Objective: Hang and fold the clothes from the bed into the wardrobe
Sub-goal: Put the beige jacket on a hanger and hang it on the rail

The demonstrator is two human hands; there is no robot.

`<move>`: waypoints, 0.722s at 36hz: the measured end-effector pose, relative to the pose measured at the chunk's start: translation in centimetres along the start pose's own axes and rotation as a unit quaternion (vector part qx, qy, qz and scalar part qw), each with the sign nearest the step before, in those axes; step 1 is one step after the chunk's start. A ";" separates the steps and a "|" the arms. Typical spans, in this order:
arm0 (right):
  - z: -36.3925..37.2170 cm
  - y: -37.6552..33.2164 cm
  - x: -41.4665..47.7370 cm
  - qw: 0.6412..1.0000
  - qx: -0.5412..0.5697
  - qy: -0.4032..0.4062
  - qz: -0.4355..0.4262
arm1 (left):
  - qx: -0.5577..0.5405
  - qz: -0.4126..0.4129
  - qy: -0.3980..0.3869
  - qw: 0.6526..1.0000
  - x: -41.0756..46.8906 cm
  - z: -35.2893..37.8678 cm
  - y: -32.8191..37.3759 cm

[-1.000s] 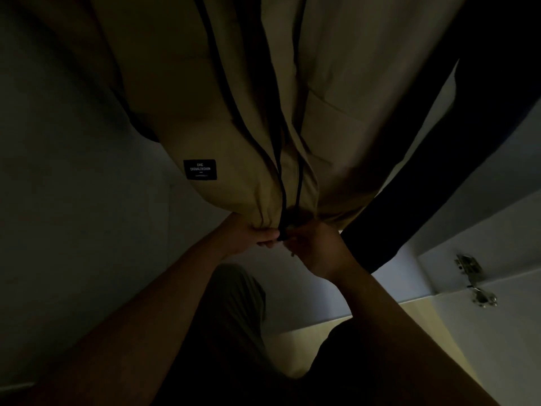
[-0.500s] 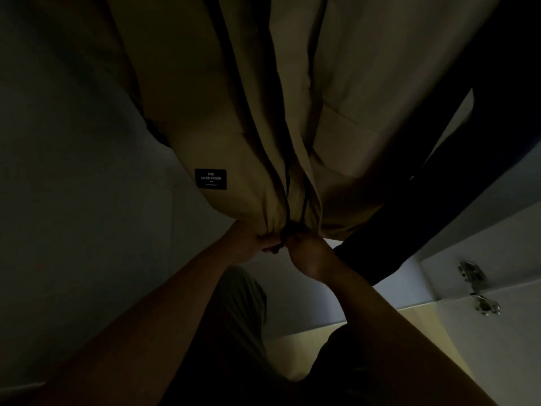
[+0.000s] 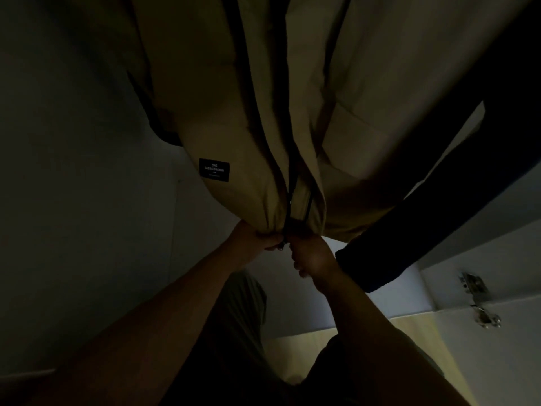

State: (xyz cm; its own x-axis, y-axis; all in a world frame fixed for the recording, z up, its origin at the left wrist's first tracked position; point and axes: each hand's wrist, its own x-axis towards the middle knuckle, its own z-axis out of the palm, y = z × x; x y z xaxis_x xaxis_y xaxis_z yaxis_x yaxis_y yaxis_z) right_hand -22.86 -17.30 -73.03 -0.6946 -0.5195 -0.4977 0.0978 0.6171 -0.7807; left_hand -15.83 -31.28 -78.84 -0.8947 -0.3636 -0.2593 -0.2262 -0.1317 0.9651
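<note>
Tan jacket (image 3: 263, 98) hem: left grip (image 3: 257, 238) and right grip (image 3: 311, 256) both pinch it at zipper (image 3: 289, 197); align ends squarely, keep hem taut.

We count two hanging garments: one tan jacket (image 3: 222, 92) and one dark garment (image 3: 424, 218) beside it. On the jacket we find one black label (image 3: 214, 169) and two dark zip edges (image 3: 248, 83). We see two hands, one left hand (image 3: 257, 238) and one right hand (image 3: 313, 257), and one metal hinge (image 3: 478, 301).
</note>
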 end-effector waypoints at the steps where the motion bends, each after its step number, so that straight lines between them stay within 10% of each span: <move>1: -0.1 0.0 0.3 1.000 0.019 -0.020 0.008 | -0.039 -0.005 0.010 0.999 -0.2 0.1 -0.1; 17: 0.9 -1.5 -0.4 0.961 0.237 -0.071 0.126 | 0.128 0.043 0.037 0.990 0.1 0.0 -0.6; 26: 0.1 -5.9 -1.0 0.980 0.174 0.083 -0.057 | 0.243 0.037 0.062 0.967 0.7 -2.1 -3.1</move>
State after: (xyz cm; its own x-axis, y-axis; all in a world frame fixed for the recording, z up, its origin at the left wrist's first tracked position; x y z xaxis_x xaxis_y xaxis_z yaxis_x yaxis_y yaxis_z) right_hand -22.62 -20.50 -67.93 -0.8182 -0.4525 -0.3546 0.2305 0.3069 -0.9234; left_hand -14.90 -33.08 -82.08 -0.8694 -0.4669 -0.1617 -0.3441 0.3374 0.8762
